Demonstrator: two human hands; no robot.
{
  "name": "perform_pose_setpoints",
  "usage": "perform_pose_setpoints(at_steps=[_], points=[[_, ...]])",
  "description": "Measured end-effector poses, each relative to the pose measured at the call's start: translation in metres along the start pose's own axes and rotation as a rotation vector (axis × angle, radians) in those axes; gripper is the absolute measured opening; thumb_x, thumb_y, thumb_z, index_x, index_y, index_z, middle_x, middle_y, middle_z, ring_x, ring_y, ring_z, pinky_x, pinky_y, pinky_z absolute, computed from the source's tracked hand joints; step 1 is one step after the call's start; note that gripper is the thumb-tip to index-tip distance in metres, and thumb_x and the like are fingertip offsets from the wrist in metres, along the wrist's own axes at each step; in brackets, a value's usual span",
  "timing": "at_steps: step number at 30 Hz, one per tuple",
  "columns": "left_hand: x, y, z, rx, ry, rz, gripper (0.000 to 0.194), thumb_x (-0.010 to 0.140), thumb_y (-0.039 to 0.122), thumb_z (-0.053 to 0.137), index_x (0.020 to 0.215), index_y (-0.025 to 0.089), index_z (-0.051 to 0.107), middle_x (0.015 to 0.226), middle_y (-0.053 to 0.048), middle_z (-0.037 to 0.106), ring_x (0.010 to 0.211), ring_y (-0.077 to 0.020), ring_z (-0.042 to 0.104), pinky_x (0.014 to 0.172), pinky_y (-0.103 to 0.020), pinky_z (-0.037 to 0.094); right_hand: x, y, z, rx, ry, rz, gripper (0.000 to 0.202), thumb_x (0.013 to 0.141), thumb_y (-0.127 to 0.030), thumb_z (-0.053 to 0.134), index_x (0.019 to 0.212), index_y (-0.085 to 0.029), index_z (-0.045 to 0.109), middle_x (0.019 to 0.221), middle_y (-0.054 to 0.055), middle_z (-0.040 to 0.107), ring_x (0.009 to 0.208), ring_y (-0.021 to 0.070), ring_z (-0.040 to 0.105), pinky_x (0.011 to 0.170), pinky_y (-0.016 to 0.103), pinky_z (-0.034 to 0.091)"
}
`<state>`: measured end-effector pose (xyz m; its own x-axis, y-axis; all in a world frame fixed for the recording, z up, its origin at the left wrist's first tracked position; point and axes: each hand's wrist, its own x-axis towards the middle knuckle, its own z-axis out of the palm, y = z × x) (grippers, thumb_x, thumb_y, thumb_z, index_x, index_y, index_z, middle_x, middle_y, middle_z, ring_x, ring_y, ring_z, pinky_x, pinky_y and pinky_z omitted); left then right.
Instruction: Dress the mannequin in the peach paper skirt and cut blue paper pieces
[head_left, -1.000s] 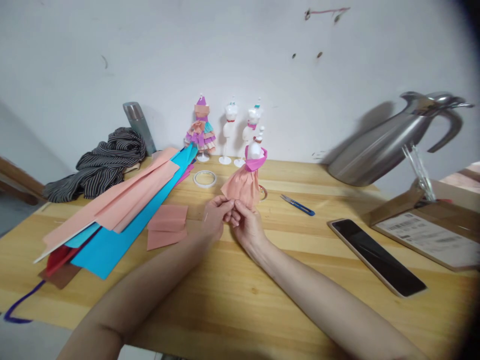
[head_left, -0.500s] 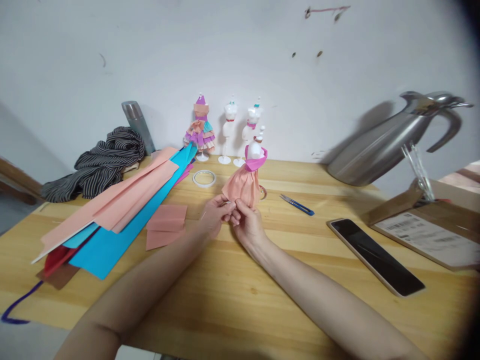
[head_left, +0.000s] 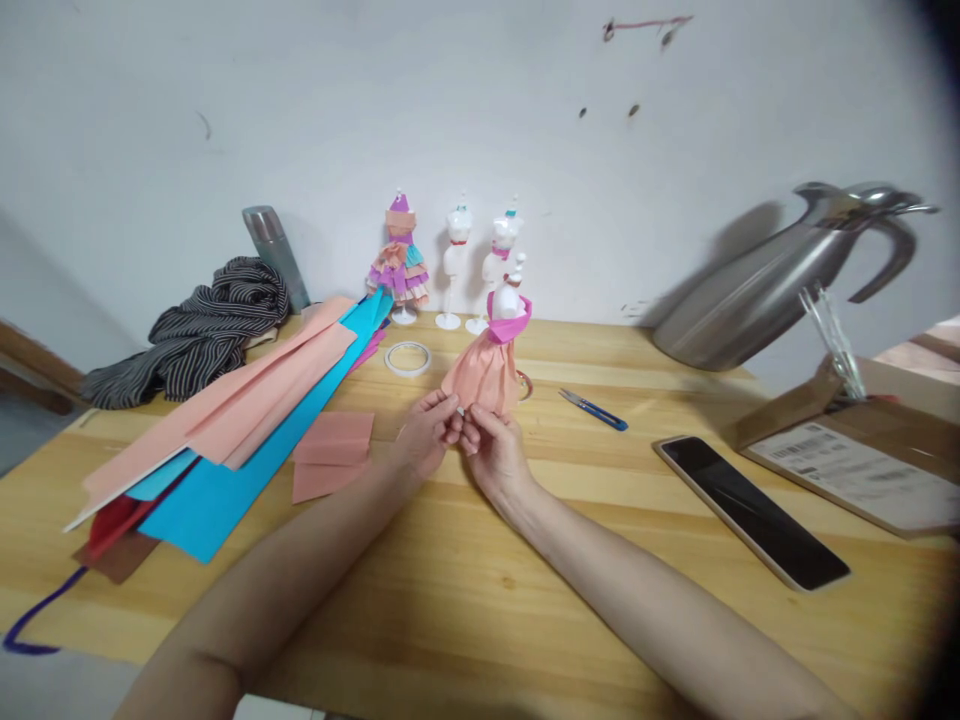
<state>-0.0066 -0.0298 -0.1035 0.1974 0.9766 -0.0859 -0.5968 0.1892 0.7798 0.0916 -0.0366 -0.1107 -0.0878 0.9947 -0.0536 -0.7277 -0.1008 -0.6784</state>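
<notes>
Left hand [head_left: 426, 438]: pinching a small pale scrap [head_left: 460, 411]
Right hand [head_left: 499, 452]: fingertips pressed together, contents hidden
Dress form [head_left: 509, 301]: wears peach paper skirt [head_left: 482, 372], hem at the fingertips

Steel jug [head_left: 735, 295], phone [head_left: 754, 512], cardboard box [head_left: 855, 475]; striped cloth [head_left: 202, 325] beside flask [head_left: 279, 258]

Here's the left hand [head_left: 427, 437] and right hand [head_left: 501, 455], close together at the peach skirt [head_left: 484, 370], snips [head_left: 596, 410] on the worktop [head_left: 420, 600]!
</notes>
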Motion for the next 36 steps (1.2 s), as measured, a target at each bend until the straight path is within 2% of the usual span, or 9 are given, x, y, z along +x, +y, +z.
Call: perform_pose_setpoints(at_steps=[12, 16, 20, 26, 32, 36], points=[[0.002, -0.0031, -0.0003, 0.058, -0.024, -0.01, 0.033, 0.067, 0.035, 0.075, 0.064, 0.015, 0.049, 0.05, 0.004, 0.052, 0.044, -0.0084, 0.052, 0.045, -0.021, 0.04, 0.0035, 0.0025, -0.0054, -0.076, 0.0, -0.029, 0.017, 0.06, -0.022, 0.076, 0.057, -0.013, 0.062, 0.045, -0.002, 0.055, 0.036, 0.004, 0.038, 0.034, 0.017, 0.025], [0.0014, -0.0045, -0.0029, 0.034, -0.046, -0.011, 0.028, 0.072, 0.035, 0.071, 0.071, 0.015, 0.051, 0.054, 0.002, 0.055, 0.045, -0.009, 0.052, 0.044, -0.021, 0.038, -0.0008, 0.0015, -0.0082, -0.02, -0.036, -0.005, 0.018, 0.066, -0.029, 0.07, 0.061, -0.014, 0.062, 0.046, -0.001, 0.056, 0.037, 0.0065, 0.042, 0.037, 0.019, 0.031], [0.0004, -0.0048, -0.003, 0.058, -0.07, -0.029, 0.029, 0.071, 0.035, 0.072, 0.069, 0.014, 0.052, 0.056, 0.0, 0.057, 0.047, -0.0094, 0.053, 0.044, -0.022, 0.037, -0.005, -0.0004, -0.0071, 0.023, -0.022, -0.024, 0.022, 0.07, -0.033, 0.064, 0.058, -0.015, 0.06, 0.044, -0.001, 0.054, 0.037, 0.0086, 0.043, 0.037, 0.021, 0.035], [-0.0015, -0.0042, 0.0043, 0.147, -0.037, 0.006, 0.031, 0.064, 0.033, 0.076, 0.061, 0.014, 0.053, 0.047, 0.001, 0.055, 0.04, -0.0077, 0.049, 0.042, -0.021, 0.037, -0.0047, -0.0003, -0.0058, -0.029, -0.001, -0.051, 0.025, 0.07, -0.032, 0.067, 0.056, -0.017, 0.052, 0.04, -0.003, 0.051, 0.035, 0.0072, 0.04, 0.038, 0.019, 0.033], [0.0007, -0.0092, 0.0043, 0.189, -0.047, 0.032, 0.029, 0.066, 0.035, 0.074, 0.063, 0.014, 0.053, 0.046, -0.001, 0.059, 0.038, -0.0088, 0.05, 0.04, -0.02, 0.037, -0.0043, 0.0004, -0.0052, -0.035, -0.009, -0.049, 0.023, 0.066, -0.028, 0.07, 0.058, -0.017, 0.052, 0.04, -0.004, 0.052, 0.035, 0.008, 0.043, 0.036, 0.018, 0.027], [0.0021, -0.0084, 0.0038, 0.198, -0.026, 0.028, 0.028, 0.066, 0.034, 0.073, 0.064, 0.015, 0.053, 0.044, 0.001, 0.056, 0.037, -0.0074, 0.047, 0.039, -0.019, 0.034, -0.0035, 0.0004, -0.0056, -0.045, -0.017, -0.035, 0.024, 0.066, -0.03, 0.07, 0.053, -0.016, 0.055, 0.039, -0.003, 0.051, 0.035, 0.0089, 0.045, 0.039, 0.021, 0.033]])
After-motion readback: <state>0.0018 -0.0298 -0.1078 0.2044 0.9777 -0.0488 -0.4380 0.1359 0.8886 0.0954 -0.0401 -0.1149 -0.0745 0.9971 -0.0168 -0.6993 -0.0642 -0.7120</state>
